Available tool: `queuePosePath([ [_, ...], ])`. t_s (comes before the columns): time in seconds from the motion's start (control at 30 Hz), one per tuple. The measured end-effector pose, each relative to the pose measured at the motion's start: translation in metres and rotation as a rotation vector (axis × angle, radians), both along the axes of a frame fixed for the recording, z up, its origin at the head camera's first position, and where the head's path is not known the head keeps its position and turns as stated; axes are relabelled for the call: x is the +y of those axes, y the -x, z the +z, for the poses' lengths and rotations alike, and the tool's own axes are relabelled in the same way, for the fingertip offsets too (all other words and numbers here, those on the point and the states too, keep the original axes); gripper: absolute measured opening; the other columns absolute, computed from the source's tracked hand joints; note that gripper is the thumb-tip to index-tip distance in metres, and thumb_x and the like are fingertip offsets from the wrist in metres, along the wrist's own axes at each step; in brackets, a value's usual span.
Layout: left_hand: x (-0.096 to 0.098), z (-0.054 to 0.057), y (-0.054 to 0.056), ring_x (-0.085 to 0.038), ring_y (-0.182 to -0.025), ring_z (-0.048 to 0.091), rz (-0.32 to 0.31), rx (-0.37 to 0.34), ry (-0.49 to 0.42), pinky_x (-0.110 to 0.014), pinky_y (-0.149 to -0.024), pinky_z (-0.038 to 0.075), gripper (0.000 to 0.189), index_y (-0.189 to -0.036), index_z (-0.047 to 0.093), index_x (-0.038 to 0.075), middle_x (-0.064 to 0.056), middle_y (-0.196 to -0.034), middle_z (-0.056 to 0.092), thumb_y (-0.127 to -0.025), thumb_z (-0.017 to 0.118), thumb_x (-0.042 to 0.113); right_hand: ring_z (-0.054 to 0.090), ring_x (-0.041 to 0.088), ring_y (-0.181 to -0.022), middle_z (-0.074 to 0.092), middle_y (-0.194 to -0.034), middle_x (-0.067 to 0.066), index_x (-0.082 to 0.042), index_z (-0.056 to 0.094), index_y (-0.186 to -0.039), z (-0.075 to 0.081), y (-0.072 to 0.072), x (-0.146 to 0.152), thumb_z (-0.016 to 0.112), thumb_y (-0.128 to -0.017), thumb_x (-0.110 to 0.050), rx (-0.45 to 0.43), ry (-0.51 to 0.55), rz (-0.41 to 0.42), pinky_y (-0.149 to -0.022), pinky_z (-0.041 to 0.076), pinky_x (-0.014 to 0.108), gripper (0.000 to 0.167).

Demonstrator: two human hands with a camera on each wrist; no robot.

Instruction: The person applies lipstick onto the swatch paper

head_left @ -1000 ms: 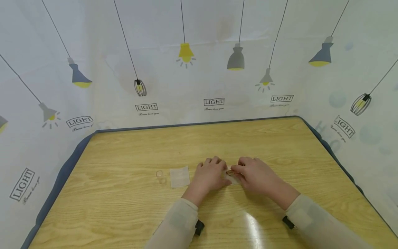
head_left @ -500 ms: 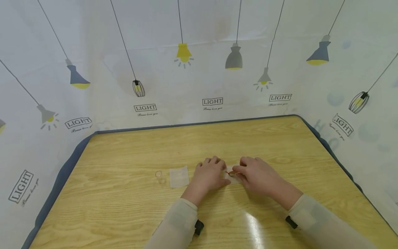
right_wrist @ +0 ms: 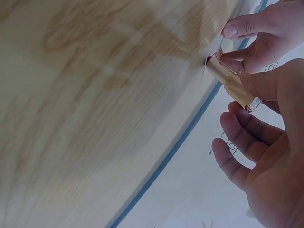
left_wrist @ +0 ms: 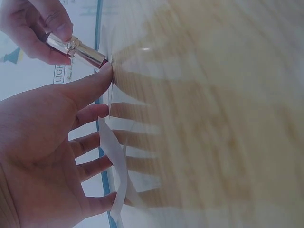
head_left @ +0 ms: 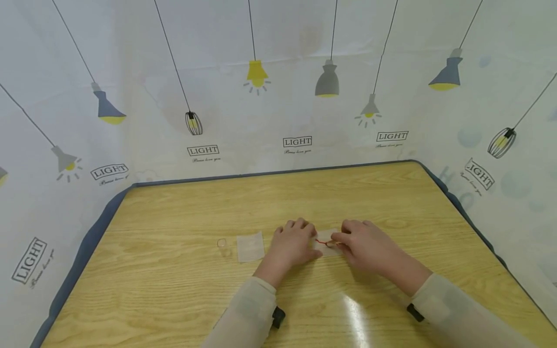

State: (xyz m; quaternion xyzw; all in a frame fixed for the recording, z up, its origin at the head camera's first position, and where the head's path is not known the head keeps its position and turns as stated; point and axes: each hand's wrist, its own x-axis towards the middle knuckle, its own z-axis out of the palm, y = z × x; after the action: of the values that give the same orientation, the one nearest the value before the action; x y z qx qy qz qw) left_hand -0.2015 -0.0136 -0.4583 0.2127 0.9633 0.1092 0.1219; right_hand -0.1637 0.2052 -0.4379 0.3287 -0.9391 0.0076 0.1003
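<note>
Short of the tabletop's [head_left: 174, 290] far edge, the right hand [head_left: 370, 247] pinches a lipstick [right_wrist: 223, 76], apparently mid-stroke; the left hand [head_left: 292, 245], fingers spread, steadies a sheet [head_left: 326, 235]. Next likely needs light pressure.

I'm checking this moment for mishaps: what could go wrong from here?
The lipstick could smear the left hand, whose thumb is close to its red tip. The paper looks thin, so it might slip or wrinkle under a stroke. The red line could smudge if a hand brushes it.
</note>
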Motion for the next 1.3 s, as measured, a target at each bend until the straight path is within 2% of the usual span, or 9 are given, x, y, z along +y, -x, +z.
queuePosePath([
  [0.4,-0.001,-0.001,0.000,-0.030,-0.148,0.044,-0.003,-0.002,-0.007,-0.061,-0.122,0.038,0.047,-0.137,0.062,0.030,0.002,-0.157,0.049,-0.099,0.071,0.056,0.047,0.010,-0.071,0.062,-0.092,-0.002,-0.019,0.080,-0.114,0.002,-0.007,0.008,0.079,-0.097,-0.022,0.020,-0.016,-0.010,-0.069,0.049,0.034,0.018],
  [0.87,-0.001,-0.001,0.000,-0.030,-0.149,0.044,0.000,0.000,-0.007,-0.061,-0.123,0.038,0.048,-0.138,0.062,0.031,0.002,-0.159,0.049,-0.099,0.071,0.057,0.052,0.011,-0.076,0.063,-0.094,-0.003,-0.019,0.080,-0.118,0.008,-0.017,0.018,0.077,-0.098,-0.021,-0.019,-0.037,-0.029,-0.073,0.051,0.037,0.021],
  [1.3,0.000,-0.002,0.000,-0.030,-0.150,0.043,-0.002,0.001,0.002,-0.060,-0.123,0.038,0.048,-0.138,0.062,0.031,0.002,-0.160,0.048,-0.099,0.070,0.057,0.053,0.012,-0.078,0.063,-0.094,-0.003,-0.018,0.080,-0.117,0.004,-0.020,0.023,0.077,-0.098,-0.021,-0.011,-0.032,-0.032,-0.072,0.049,0.036,0.019],
])
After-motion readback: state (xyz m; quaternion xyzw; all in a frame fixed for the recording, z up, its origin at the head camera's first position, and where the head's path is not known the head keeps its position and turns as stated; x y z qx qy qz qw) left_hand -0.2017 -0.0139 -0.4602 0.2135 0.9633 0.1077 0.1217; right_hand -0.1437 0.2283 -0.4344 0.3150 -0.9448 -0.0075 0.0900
